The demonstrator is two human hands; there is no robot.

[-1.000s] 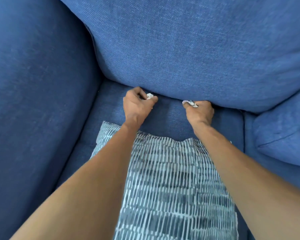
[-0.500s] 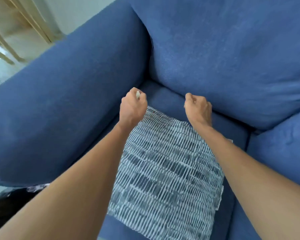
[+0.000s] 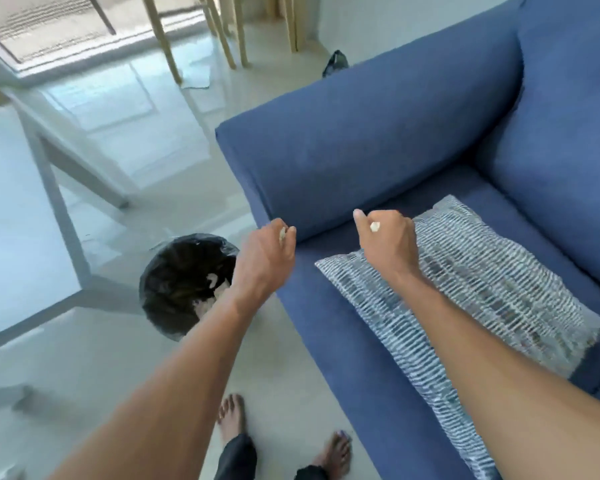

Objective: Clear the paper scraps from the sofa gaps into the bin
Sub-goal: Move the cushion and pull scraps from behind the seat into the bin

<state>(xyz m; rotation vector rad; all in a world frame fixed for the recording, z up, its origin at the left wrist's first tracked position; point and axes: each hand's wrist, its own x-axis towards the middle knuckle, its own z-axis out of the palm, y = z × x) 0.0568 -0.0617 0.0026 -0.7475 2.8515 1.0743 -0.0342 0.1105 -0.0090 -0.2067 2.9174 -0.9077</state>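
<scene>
A blue sofa (image 3: 395, 140) carries a striped cushion (image 3: 482, 278) on its seat. On the floor just beside its armrest stands a black-lined bin (image 3: 174, 271) with pale scraps inside. The left hand (image 3: 265, 258), by the bin's rim, pinches a paper scrap (image 3: 282, 234); the right hand (image 3: 387, 240), over the cushion's corner, has its fingers curled around another scrap (image 3: 374, 226).

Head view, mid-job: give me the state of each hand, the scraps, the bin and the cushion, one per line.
Left hand: fisted on a white paper scrap, next to the bin.
Right hand: fisted on a second white scrap, above the cushion.
Round black-lined bin: open on the floor, white scraps already inside.
Striped blue-and-white cushion: lying flat on the blue sofa seat.
</scene>
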